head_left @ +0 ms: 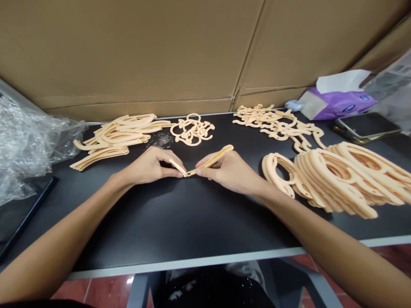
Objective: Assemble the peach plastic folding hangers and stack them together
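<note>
Above the middle of the black table, my left hand [160,166] pinches a short cream plastic piece [177,167] between thumb and fingers. My right hand [229,171] is closed on a longer, curved cream plastic arm [221,155], whose rounded end points up and to the right. Both pieces meet between my fingertips; whether they are joined I cannot tell. Behind my left hand lies a pile of curved cream arms [128,132]. Just beyond both hands is a small heap of cream hooks [192,130]. To the right, cream hanger-shaped pieces [334,175] are stacked in rows.
More S-shaped cream hooks [276,122] lie at the back right, near a purple tissue pack [342,102] and a phone [367,126]. Crumpled clear plastic [28,141] covers the left side. Cardboard [144,55] stands along the table's [192,226] back edge.
</note>
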A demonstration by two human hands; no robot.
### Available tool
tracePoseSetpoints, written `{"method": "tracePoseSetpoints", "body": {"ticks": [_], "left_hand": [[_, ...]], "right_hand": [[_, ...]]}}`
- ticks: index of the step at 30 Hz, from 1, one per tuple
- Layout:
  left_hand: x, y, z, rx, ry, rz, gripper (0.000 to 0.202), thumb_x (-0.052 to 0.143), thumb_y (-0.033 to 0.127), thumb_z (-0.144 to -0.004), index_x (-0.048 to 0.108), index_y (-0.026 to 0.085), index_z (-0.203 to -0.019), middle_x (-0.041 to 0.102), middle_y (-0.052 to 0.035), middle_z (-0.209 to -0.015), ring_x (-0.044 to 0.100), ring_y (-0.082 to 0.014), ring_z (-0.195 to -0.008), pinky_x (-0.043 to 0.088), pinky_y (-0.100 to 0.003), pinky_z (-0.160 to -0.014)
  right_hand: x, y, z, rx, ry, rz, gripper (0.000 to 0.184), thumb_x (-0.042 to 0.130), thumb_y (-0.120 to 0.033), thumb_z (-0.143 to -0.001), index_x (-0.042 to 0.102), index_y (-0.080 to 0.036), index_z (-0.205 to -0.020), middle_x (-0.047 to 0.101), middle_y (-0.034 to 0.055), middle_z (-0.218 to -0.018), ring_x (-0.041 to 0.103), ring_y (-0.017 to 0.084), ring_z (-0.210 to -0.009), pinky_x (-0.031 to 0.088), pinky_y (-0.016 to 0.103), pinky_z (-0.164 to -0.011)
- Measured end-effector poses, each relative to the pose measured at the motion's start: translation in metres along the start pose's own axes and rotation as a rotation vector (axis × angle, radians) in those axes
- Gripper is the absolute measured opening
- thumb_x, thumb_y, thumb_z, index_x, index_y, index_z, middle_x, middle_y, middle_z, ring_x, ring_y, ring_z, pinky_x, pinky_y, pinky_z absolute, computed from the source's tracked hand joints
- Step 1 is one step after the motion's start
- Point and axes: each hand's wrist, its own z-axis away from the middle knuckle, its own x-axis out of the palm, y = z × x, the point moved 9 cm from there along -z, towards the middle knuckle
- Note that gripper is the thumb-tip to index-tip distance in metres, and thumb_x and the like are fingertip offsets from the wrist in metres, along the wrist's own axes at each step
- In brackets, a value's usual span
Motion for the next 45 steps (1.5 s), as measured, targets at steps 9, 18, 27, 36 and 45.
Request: {"method": "tracePoseSetpoints", "body": {"ticks": [9,18,27,36,45], "left_hand": [[0.0013,0.0025,-0.001,0.017,-0.024,0.003,0.011,0.082,0.029,-0.08,0.083,0.024,-0.09,0.079,-0.0042,-0.089,0.073,-0.0156,-0.081,0.057,-0.023,-0.078],[0.0031,0.0032,-0.0008,0.03,-0.044,0.004,0.012,0.082,0.028,-0.081,0.083,0.025,-0.093,0.078,-0.0028,-0.086,0.071,-0.0135,-0.078,0.056,-0.02,-0.075],[0.0039,-0.001,-0.0017,-0.032,-0.046,0.031,0.016,0.082,0.035,-0.08,0.084,0.024,-0.092,0.078,-0.0049,-0.084,0.071,-0.0152,-0.076,0.056,-0.022,-0.073],[0.0058,-0.0012,-0.001,-0.033,-0.063,0.021,0.017,0.082,0.037,-0.081,0.083,0.023,-0.091,0.078,-0.0049,-0.084,0.071,-0.0152,-0.075,0.056,-0.022,-0.074],[0.0059,0.0012,-0.0002,-0.02,-0.047,-0.032,0.015,0.079,0.035,-0.083,0.083,0.021,-0.089,0.077,-0.0029,-0.083,0.068,-0.012,-0.071,0.053,-0.019,-0.072]], "right_hand": [[0.0029,0.0013,-0.002,-0.03,-0.037,-0.063,0.013,0.07,-0.021,-0.079,0.077,-0.014,-0.087,0.073,0.0025,-0.075,0.065,0.014,-0.068,0.05,0.028,-0.07],[0.0045,-0.0045,0.0003,-0.041,-0.059,-0.019,0.012,0.069,-0.019,-0.082,0.077,-0.014,-0.088,0.074,0.0019,-0.08,0.065,0.014,-0.073,0.048,0.027,-0.071],[0.0045,-0.005,-0.0003,-0.037,-0.055,-0.018,0.011,0.068,-0.016,-0.081,0.077,-0.013,-0.087,0.074,0.0015,-0.079,0.065,0.013,-0.072,0.048,0.026,-0.07],[0.0085,-0.0009,-0.0016,-0.015,-0.082,-0.063,0.011,0.069,-0.019,-0.081,0.076,-0.015,-0.088,0.075,0.0027,-0.083,0.067,0.016,-0.077,0.05,0.029,-0.074],[0.0069,-0.0048,-0.0006,-0.022,-0.102,-0.029,0.012,0.068,-0.019,-0.082,0.077,-0.013,-0.088,0.072,0.0015,-0.077,0.063,0.014,-0.072,0.048,0.028,-0.071]]}}
